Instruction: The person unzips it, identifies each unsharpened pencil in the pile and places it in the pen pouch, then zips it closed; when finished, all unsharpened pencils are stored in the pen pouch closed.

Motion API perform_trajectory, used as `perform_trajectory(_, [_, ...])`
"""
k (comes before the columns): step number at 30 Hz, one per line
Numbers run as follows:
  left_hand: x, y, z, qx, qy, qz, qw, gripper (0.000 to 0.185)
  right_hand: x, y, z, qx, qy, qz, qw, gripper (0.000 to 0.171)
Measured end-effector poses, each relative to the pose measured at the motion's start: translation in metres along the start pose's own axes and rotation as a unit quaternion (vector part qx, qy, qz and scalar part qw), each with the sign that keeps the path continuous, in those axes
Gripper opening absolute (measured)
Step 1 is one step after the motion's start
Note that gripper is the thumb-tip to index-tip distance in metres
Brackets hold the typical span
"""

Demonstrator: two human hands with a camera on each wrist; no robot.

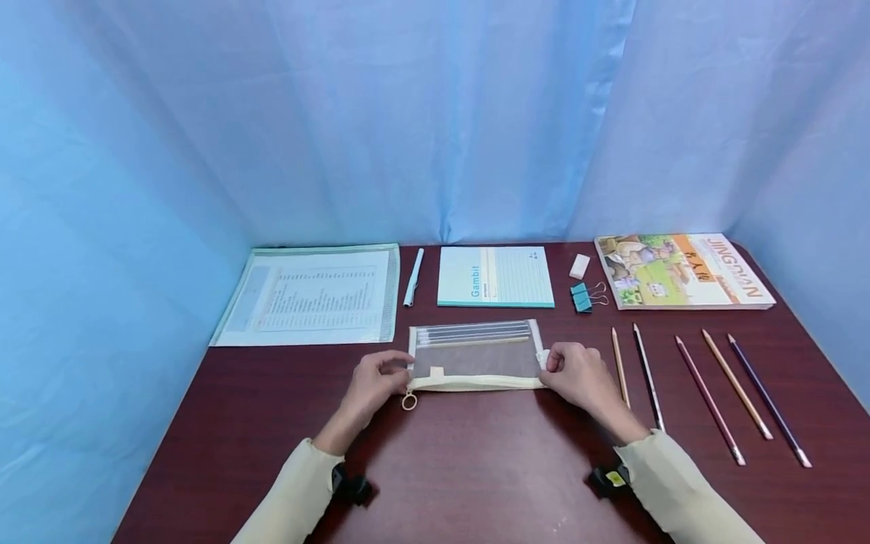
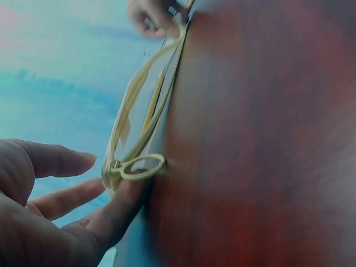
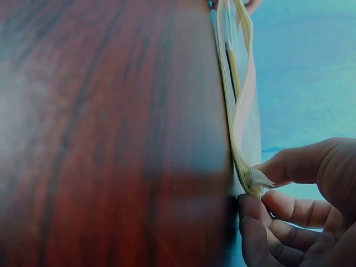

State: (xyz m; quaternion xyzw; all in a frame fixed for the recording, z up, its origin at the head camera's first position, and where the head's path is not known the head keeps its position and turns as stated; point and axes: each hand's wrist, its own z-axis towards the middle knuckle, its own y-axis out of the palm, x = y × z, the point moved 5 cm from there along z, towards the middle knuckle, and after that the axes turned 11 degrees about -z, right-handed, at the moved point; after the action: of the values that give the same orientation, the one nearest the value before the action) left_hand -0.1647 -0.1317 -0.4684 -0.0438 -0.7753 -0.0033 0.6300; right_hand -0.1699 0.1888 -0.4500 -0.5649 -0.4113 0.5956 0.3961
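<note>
A see-through zip pencil pouch [image 1: 476, 361] with a cream zipper edge lies at the middle of the table. Several pencils [image 1: 472, 332] show inside along its far side. My left hand [image 1: 372, 384] holds the near left corner, beside the zipper's ring pull [image 1: 409, 400]; one finger [image 2: 61, 161] stands off the pouch. At the opposite end, my right hand [image 1: 581, 378] pinches the corner by the fabric tab [image 3: 258, 179]. Both wrist views show the zipper edge parted, with a yellow pencil [image 2: 154, 103] visible in the gap.
Behind the pouch are a document folder [image 1: 313, 295], a white pen [image 1: 413, 278], a notebook [image 1: 496, 277], an eraser [image 1: 579, 266], a teal binder clip [image 1: 582, 298] and a book [image 1: 683, 272]. Several loose pencils [image 1: 710, 400] lie at right. Blue curtains [image 1: 435, 121] surround the table.
</note>
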Motion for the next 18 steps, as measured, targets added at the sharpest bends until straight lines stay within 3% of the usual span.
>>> perform_trajectory(5, [-0.005, -0.001, 0.019, -0.018, -0.022, -0.064, 0.9976, 0.030, -0.001, 0.001, 0.000, 0.001, 0.007, -0.008, 1.000, 0.017])
perform_trajectory(12, [-0.006, -0.002, 0.027, -0.007, -0.023, -0.070, 0.9973, 0.030, -0.009, -0.008, -0.003, -0.016, 0.020, -0.076, 0.997, 0.017])
perform_trajectory(15, [-0.006, -0.001, 0.028, -0.007, -0.022, -0.069, 0.9973, 0.030, -0.027, -0.019, -0.008, -0.019, 0.004, -0.084, 0.996, 0.012])
perform_trajectory(18, [-0.007, -0.001, 0.029, -0.005, -0.022, -0.069, 0.9974, 0.029, -0.059, -0.017, -0.012, -0.032, -0.043, -0.043, 0.998, 0.006])
